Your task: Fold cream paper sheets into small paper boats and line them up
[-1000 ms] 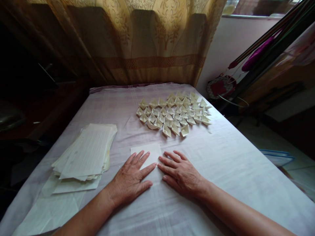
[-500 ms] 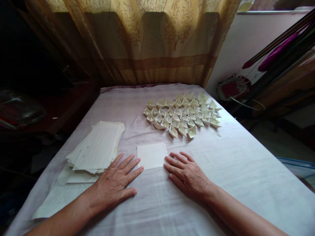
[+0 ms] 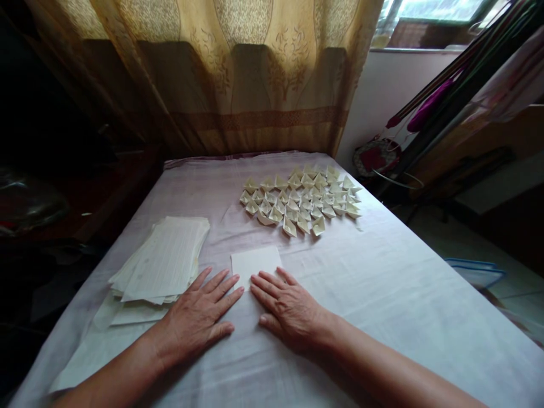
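Note:
A small white folded sheet lies flat on the pale cloth-covered table in front of me. My left hand rests flat on the cloth just left of the sheet, fingers spread, its fingertips near the sheet's lower left corner. My right hand lies flat too, fingers stretched out, with its fingertips on the sheet's near edge. Neither hand holds anything. Beyond the sheet, several small folded paper boats sit packed in rows.
A loose stack of lined paper sheets lies on the table's left side, with more sheets beneath it. A patterned curtain hangs behind the table. Dark furniture stands at left. A rack with rods leans at right, above a blue-rimmed object on the floor.
My left hand slid off the sheet to its left. My right hand then moved left, so its fingertips now rest on the sheet's near edge.

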A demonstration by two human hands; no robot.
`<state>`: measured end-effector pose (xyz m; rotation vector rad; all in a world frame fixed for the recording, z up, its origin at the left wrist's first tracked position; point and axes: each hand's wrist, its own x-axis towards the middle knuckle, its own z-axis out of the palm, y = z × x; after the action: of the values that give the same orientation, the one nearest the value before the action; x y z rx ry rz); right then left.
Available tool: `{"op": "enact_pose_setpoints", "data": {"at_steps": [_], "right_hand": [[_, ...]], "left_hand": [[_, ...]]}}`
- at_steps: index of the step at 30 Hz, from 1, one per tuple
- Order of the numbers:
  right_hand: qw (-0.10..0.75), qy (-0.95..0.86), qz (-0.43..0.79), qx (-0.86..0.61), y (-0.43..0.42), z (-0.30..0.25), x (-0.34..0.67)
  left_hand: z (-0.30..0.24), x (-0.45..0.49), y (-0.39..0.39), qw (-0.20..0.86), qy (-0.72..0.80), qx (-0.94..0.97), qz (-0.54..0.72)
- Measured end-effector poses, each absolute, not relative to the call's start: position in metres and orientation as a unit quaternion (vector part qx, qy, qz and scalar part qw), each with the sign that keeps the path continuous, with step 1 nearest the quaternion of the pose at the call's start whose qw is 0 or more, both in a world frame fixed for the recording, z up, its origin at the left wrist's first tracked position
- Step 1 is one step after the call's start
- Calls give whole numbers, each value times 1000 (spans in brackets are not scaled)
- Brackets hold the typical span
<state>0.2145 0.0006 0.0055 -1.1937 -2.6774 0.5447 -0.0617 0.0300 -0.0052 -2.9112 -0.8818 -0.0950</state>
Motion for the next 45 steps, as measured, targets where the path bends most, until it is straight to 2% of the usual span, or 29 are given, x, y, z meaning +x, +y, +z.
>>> {"op": "enact_pose_setpoints", "data": {"at_steps": [8, 12, 17, 20, 25, 32, 36, 40, 45], "right_hand": [[64, -874, 134, -464, -8, -2, 273], [100, -863, 108, -483, -9, -3, 268], [184, -844, 33, -502, -5, -1, 244], [201, -842, 10, -501, -4, 1, 230], [178, -862, -4, -475, 2, 3, 209], [26, -905, -12, -425, 25, 15, 186], [-23, -928, -38, -371, 31, 21, 189], [-15, -938, -69, -338, 32, 15, 195], [23, -923, -58, -380, 31, 4, 197]], "left_hand": [[-3, -64, 33, 46, -286, -957, -34], [4, -58, 34, 50, -286, -956, -44], [11, -39, 40, 52, -308, -944, -106], [11, -28, 46, 72, -290, -948, -105], [6, -19, 50, 94, -273, -955, -65], [15, -21, 46, 82, -301, -948, -67], [27, -24, 46, 49, -305, -949, -64], [28, -22, 45, 54, -310, -947, -64], [16, -20, 49, 105, -289, -944, -119]]}}
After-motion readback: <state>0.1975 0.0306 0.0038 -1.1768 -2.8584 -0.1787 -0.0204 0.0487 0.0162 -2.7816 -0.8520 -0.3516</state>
